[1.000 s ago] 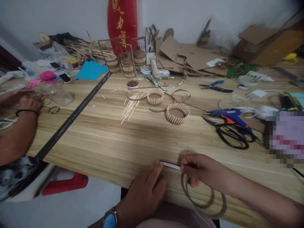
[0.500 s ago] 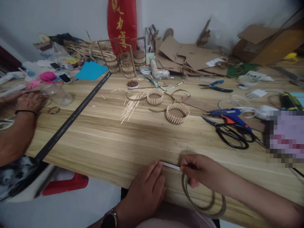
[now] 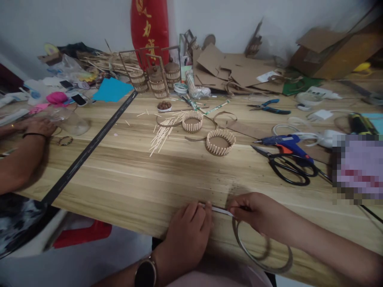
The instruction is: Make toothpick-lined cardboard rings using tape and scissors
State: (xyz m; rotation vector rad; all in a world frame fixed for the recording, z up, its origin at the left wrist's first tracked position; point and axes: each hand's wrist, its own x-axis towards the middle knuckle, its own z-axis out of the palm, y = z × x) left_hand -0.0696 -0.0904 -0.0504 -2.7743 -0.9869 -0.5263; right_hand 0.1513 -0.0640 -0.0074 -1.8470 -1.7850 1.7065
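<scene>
A long narrow brown strip (image 3: 222, 209), probably cardboard, runs between my two hands near the table's front edge. Its stretch there shows a white face, and the rest curls in a loose loop below my right hand. My left hand (image 3: 191, 231) lies on the table with its fingers together, holding down the strip's left end; the tip of that end is mostly covered. The thumb and index finger of my right hand (image 3: 253, 211) pinch the strip a short way to the right. Farther off stand two small rings of upright wooden pegs, a nearer ring (image 3: 220, 153) and a farther ring (image 3: 192, 128).
Loose thin sticks (image 3: 163, 137) lie left of the rings. Black-handled scissors (image 3: 291, 169), a blue glue gun (image 3: 281, 140) and pliers (image 3: 269, 107) lie to the right. Miniature stick baskets (image 3: 158, 85) stand at the back. Another person's arm (image 3: 28, 155) rests at the left.
My left hand has shifted slightly right along the strip, covering more of it. My right hand has moved a little right, and the loop has swung right. The view has tilted slightly.
</scene>
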